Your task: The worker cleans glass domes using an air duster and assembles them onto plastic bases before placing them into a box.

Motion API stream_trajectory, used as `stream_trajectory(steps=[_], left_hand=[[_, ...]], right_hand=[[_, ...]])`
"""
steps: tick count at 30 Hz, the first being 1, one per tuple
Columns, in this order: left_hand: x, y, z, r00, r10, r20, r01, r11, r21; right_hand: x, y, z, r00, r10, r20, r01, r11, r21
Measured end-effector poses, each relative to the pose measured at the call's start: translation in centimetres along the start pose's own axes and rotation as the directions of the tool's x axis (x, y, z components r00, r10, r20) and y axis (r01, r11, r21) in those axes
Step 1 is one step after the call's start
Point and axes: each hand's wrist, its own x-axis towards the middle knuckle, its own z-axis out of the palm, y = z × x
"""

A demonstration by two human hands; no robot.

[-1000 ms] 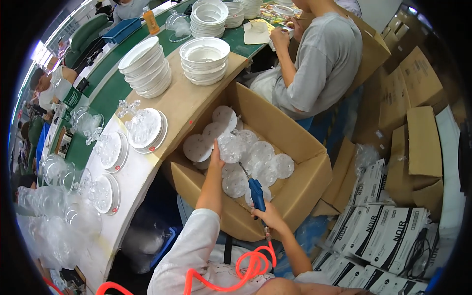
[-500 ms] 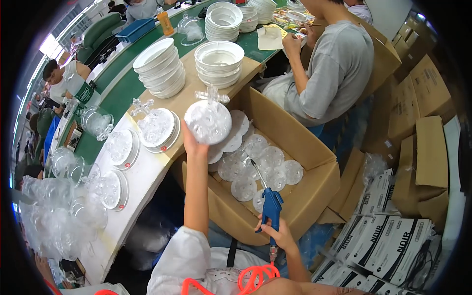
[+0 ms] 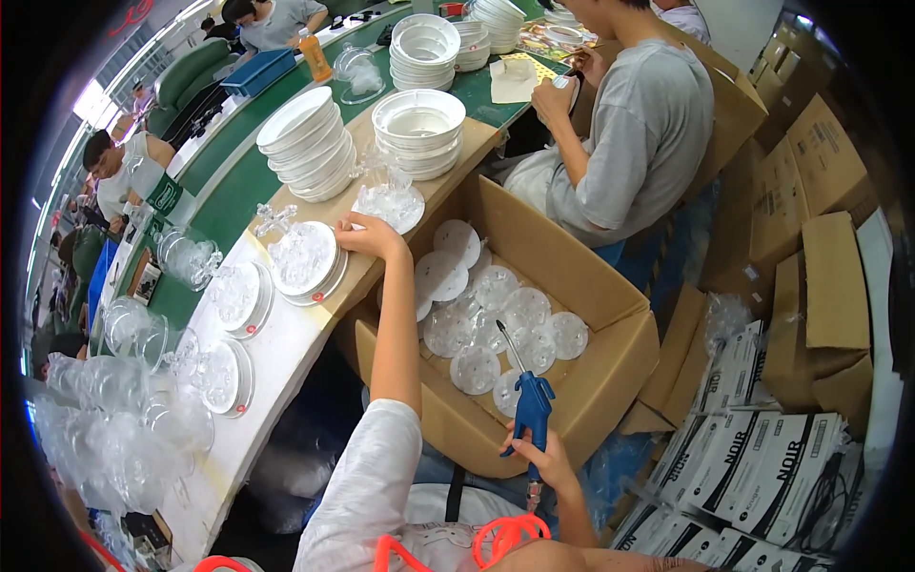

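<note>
My left hand point(image 3: 370, 236) is at the right edge of a stack of white round discs, its fingers curled on the rim of the top white disc point(image 3: 303, 259), which carries a clear plastic part. Just beyond that hand, another disc with a clear plastic part point(image 3: 391, 206) lies on the brown board. My right hand point(image 3: 543, 456) is closed round the handle of a blue air blow gun point(image 3: 533, 410). The gun's thin metal nozzle points up over a cardboard box point(image 3: 596, 381) holding several clear round plastic pieces point(image 3: 527, 307). An orange coiled hose point(image 3: 505, 536) runs from the gun.
Tall stacks of white rings point(image 3: 307, 143) stand on the table's far part. More discs with clear parts point(image 3: 224, 372) and bagged clear plastic point(image 3: 114, 429) are at the left. A co-worker in a grey shirt point(image 3: 658, 133) sits beyond the box. Cartons point(image 3: 762, 467) fill the right side.
The disc with the clear part that my left hand held up now lies on the board. That hand has moved left to the stack. My right hand still holds the blow gun, nearly unmoved.
</note>
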Motion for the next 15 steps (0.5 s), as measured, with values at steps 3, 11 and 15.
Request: stream_trajectory(steps=[3, 11, 15], left_hand=[[-0.4, -0.7, -1.0, 0.908, 0.418, 0.027, -0.418, 0.908, -0.007], [-5.4, 0.7, -5.8, 0.694, 0.624, 0.359, -0.644, 0.761, -0.078], [-8.8, -2.0, -10.6, 0.081, 0.242, 0.967, -0.57, 0.807, -0.154]], right_hand=[[0.1, -0.1, 0.2, 1.0, -0.02, 0.001, 0.02, 0.999, -0.029], [0.0, 0.4, -0.6, 0.998, 0.014, -0.06, -0.016, 0.999, -0.037], [-0.6, -0.4, -1.6, 0.98, 0.097, -0.172, -0.118, 0.986, -0.114]])
